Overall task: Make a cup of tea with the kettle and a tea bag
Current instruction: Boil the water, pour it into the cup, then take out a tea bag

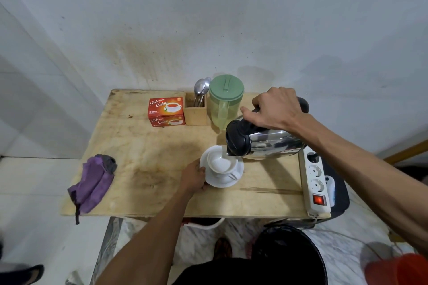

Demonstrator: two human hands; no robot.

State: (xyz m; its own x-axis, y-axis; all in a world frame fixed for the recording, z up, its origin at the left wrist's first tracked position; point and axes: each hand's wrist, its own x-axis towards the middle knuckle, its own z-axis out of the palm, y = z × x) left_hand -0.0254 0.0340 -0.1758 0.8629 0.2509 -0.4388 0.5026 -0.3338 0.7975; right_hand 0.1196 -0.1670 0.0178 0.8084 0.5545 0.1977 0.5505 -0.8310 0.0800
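A steel kettle (271, 142) with a black lid and handle is tipped to the left, its spout just over a white cup (221, 162). My right hand (275, 109) grips the kettle's black handle from above. The cup stands on a white saucer (234, 180) in the middle of the wooden table. My left hand (193, 177) holds the saucer's left rim. A red tea-bag box (166, 111) stands closed at the back of the table. No tea bag is visible in the cup.
A wooden holder with spoons (196, 109) and a green-lidded plastic jug (224, 102) stand at the back. A purple cloth (92, 183) lies at the left edge. A white power strip (316, 180), switch lit red, runs along the right edge. A black bin (287, 254) stands below.
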